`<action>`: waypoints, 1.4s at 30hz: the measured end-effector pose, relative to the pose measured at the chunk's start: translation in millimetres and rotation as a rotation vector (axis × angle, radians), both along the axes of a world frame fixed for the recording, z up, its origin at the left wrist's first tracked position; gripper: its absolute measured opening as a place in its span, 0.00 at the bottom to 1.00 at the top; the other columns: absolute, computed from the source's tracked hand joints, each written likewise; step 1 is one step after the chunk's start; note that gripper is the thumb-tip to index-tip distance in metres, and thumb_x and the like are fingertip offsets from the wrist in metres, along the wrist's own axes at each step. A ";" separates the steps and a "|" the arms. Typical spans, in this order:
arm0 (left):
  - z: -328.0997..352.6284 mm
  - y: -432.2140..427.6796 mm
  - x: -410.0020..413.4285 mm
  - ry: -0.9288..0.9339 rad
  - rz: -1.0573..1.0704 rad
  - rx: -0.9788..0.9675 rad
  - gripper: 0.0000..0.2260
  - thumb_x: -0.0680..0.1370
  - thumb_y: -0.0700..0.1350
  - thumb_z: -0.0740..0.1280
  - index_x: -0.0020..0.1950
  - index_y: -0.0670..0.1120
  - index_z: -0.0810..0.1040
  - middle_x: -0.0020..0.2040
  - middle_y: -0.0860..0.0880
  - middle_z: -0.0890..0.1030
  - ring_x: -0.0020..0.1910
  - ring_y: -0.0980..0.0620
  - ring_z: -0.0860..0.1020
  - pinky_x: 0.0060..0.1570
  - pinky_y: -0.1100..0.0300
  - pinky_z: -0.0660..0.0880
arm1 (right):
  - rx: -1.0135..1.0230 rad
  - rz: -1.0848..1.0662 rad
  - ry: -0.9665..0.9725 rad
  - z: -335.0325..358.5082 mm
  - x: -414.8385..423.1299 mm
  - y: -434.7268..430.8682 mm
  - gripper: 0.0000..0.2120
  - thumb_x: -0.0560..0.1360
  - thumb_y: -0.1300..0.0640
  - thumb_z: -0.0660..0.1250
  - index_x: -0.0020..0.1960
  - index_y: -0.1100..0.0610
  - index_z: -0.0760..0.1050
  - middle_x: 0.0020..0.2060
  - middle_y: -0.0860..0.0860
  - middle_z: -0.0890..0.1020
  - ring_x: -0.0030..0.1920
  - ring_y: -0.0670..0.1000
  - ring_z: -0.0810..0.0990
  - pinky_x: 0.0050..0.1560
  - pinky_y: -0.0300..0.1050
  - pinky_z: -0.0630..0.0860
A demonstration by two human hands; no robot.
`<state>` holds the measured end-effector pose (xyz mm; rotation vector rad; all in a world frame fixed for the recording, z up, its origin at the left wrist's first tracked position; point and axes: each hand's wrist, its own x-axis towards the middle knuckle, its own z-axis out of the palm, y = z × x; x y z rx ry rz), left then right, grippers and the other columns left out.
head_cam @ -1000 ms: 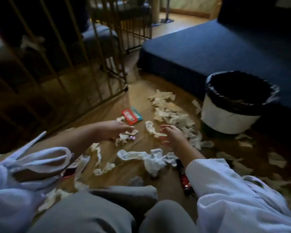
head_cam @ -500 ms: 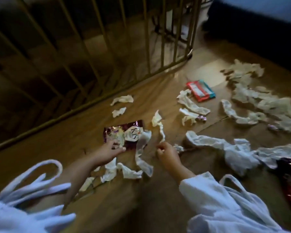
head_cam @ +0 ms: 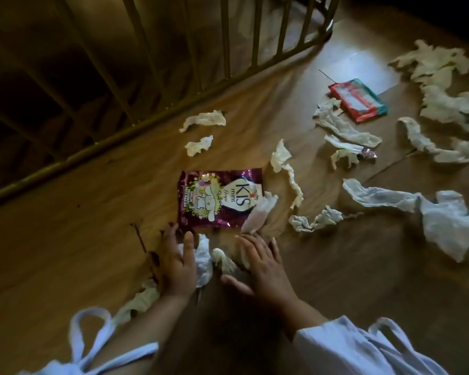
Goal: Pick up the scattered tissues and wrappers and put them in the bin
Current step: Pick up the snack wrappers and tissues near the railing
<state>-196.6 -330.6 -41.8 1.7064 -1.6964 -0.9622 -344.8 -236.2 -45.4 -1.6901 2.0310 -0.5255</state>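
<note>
A purple candy wrapper (head_cam: 219, 198) lies flat on the wooden floor just beyond my hands. My left hand (head_cam: 177, 262) rests palm down with spread fingers, a crumpled white tissue (head_cam: 203, 262) against its thumb side. My right hand (head_cam: 263, 263) is also flat and spread, its fingertips touching a tissue strip (head_cam: 259, 215) that lies over the wrapper's corner. Several torn tissues are scattered to the right, among them a long twisted one (head_cam: 289, 173) and a big piece (head_cam: 450, 226). A red and teal packet (head_cam: 359, 100) lies at the upper right. The bin is out of view.
A wooden railing (head_cam: 152, 115) with upright bars runs diagonally across the upper left, with dark space behind it. Two small tissue scraps (head_cam: 203, 119) lie near its base. My white sleeves and their ties (head_cam: 90, 336) fill the bottom edge.
My view has tilted down and closer to the floor. Both hands have come nearer each other below the purple wrapper, pressing in on the tissues between them.
</note>
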 end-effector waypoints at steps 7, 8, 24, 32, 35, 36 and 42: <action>14.4 -4.2 69.7 -0.124 -0.180 -0.225 0.23 0.77 0.64 0.50 0.59 0.50 0.72 0.53 0.46 0.79 0.55 0.43 0.75 0.59 0.43 0.68 | 0.159 0.233 0.068 12.4 53.3 -36.9 0.30 0.74 0.36 0.55 0.74 0.41 0.53 0.75 0.54 0.55 0.75 0.60 0.49 0.71 0.64 0.46; 9.7 -0.6 85.1 -0.240 -0.233 -0.267 0.25 0.76 0.65 0.50 0.59 0.50 0.73 0.54 0.46 0.78 0.55 0.44 0.74 0.59 0.47 0.66 | 0.070 0.249 0.164 10.4 57.7 -36.1 0.26 0.74 0.39 0.53 0.70 0.45 0.61 0.71 0.57 0.65 0.71 0.62 0.60 0.68 0.66 0.58; 20.4 -22.5 41.5 -0.048 -0.313 -0.204 0.05 0.78 0.49 0.62 0.43 0.51 0.71 0.32 0.57 0.72 0.32 0.62 0.71 0.32 0.74 0.64 | -0.460 -0.901 -0.377 17.3 -36.2 -27.4 0.23 0.65 0.44 0.58 0.40 0.64 0.76 0.39 0.54 0.77 0.39 0.52 0.75 0.39 0.29 0.70; 33.1 -89.0 -46.3 -0.073 -0.484 -0.296 0.15 0.81 0.51 0.55 0.59 0.45 0.74 0.51 0.46 0.75 0.49 0.48 0.74 0.47 0.57 0.70 | 0.018 -0.359 0.038 6.4 -38.7 -11.9 0.31 0.76 0.57 0.61 0.76 0.48 0.53 0.69 0.52 0.65 0.65 0.55 0.65 0.63 0.49 0.65; 20.9 -88.2 -63.6 -0.235 -0.612 -0.285 0.21 0.79 0.56 0.51 0.62 0.46 0.74 0.59 0.44 0.72 0.58 0.44 0.70 0.56 0.53 0.68 | 0.121 -0.266 0.184 -1.1 -36.8 -3.1 0.30 0.77 0.62 0.59 0.75 0.51 0.52 0.69 0.51 0.63 0.66 0.53 0.62 0.64 0.44 0.60; 13.0 -85.0 -64.8 -0.314 -0.654 -0.246 0.23 0.79 0.59 0.50 0.66 0.50 0.72 0.66 0.44 0.68 0.66 0.42 0.65 0.64 0.50 0.63 | 0.105 -0.291 0.137 -3.3 -37.3 0.8 0.27 0.76 0.63 0.59 0.73 0.54 0.58 0.67 0.52 0.66 0.65 0.53 0.64 0.63 0.44 0.60; -13.9 -60.4 -46.2 -0.615 -0.806 -0.136 0.55 0.52 0.82 0.34 0.75 0.59 0.49 0.77 0.55 0.38 0.74 0.49 0.33 0.66 0.48 0.25 | -0.131 -0.550 0.096 -3.2 -49.5 9.7 0.19 0.72 0.48 0.57 0.49 0.61 0.76 0.47 0.58 0.79 0.47 0.60 0.76 0.48 0.45 0.63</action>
